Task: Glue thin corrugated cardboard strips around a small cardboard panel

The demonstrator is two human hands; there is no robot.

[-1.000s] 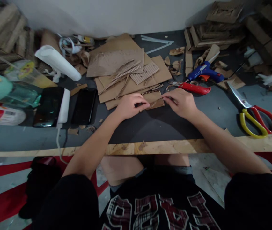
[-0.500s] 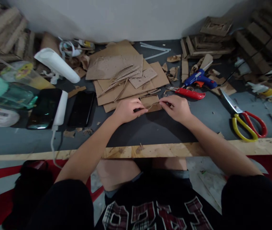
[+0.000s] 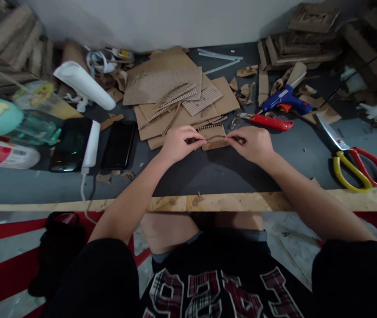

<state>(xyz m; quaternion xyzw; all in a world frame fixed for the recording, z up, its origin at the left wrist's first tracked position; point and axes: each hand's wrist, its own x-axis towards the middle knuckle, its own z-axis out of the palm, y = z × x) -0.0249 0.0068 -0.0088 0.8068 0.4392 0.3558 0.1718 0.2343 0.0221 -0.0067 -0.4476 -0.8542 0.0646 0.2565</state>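
My left hand (image 3: pixel 182 143) and my right hand (image 3: pixel 251 142) each pinch one end of a thin corrugated cardboard strip (image 3: pixel 215 137). The strip bows slightly upward between my fingertips. Under it lies a small flat cardboard piece (image 3: pixel 214 145). Just behind are more narrow strips, at the front of a pile of cardboard sheets (image 3: pixel 157 124). A red-handled cutter (image 3: pixel 271 122) rests close behind my right hand, with a blue glue gun (image 3: pixel 284 100) farther back.
Scissors (image 3: pixel 354 165) with yellow and red handles lie at the right. Two phones (image 3: pixel 118 145), a white power bank (image 3: pixel 92 143) and bottles stand or lie left. Stacked cardboard pieces (image 3: pixel 301 51) line the back. A wooden strip (image 3: pixel 221 202) edges the table.
The strip between my hands has gone from slanting to nearly level and gently arched. The whole view has shifted, with the table's contents appearing farther right and slightly higher.
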